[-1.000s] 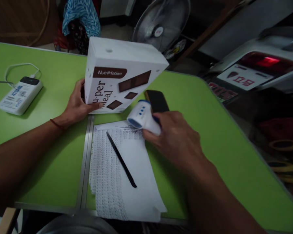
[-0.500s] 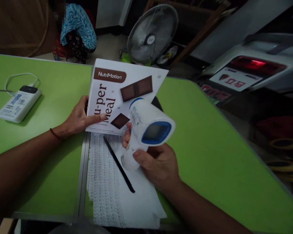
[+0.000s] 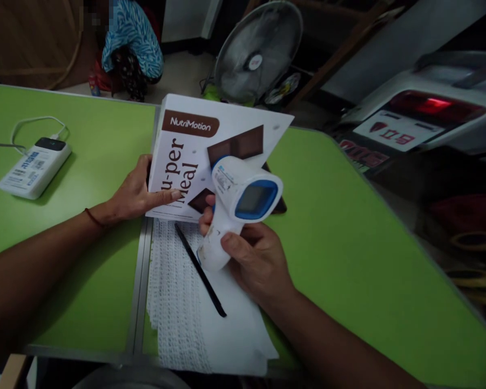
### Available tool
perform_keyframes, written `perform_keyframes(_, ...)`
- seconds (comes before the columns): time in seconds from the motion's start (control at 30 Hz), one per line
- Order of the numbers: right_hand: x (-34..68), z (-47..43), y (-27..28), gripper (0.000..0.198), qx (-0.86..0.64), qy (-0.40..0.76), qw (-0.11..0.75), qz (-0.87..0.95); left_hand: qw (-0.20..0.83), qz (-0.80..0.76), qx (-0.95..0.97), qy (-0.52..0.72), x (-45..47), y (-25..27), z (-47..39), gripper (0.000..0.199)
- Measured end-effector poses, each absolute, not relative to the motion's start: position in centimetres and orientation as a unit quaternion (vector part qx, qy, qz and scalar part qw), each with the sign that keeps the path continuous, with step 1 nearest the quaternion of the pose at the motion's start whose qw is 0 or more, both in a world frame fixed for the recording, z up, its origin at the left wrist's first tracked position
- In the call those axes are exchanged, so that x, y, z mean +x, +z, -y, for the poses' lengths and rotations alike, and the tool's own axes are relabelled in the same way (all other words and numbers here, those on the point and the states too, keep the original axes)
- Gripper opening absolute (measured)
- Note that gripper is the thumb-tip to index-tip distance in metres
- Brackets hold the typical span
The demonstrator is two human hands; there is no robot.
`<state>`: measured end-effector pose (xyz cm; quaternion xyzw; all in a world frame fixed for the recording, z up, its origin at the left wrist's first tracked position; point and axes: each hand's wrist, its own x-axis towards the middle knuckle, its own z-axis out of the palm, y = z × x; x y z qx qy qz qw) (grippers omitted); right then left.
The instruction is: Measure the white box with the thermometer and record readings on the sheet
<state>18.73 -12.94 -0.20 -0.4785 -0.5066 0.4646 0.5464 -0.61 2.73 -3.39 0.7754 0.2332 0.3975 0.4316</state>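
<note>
My left hand (image 3: 140, 190) grips the left side of a white box (image 3: 235, 116) marked NutriMotion, thumb across its printed front. The box is held tilted above the table. My right hand (image 3: 257, 259) is wrapped round the handle of a white and blue infrared thermometer (image 3: 245, 181), its small screen facing me. The thermometer overlaps the lower right of the box's front; whether they touch I cannot tell. Below lie sheets of handwritten paper (image 3: 182, 319), with a black pen (image 3: 200, 270) slanting across them. A dark flat thing (image 3: 280, 204) shows partly behind the thermometer.
A white power bank (image 3: 36, 167) with a cable lies at left on the green table (image 3: 348, 259), which has a metal seam. Beyond the table are a crouching person (image 3: 135, 43), a round fan (image 3: 259, 51) and a scooter's rear (image 3: 429, 108) with a red light.
The thermometer has risen slightly and tilted a little in my right hand. The whole view has shifted slightly. My left hand keeps its hold on the box.
</note>
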Motion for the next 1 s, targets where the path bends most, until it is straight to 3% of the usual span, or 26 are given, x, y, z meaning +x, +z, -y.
perform_keyframes(1.0, 18.59, 12.91, -0.45, 0.047, -0.492, 0.456, 0.543, 0.505, 0.439, -0.227, 0.770, 0.402, -0.48, -3.66, -2.99, 0.076)
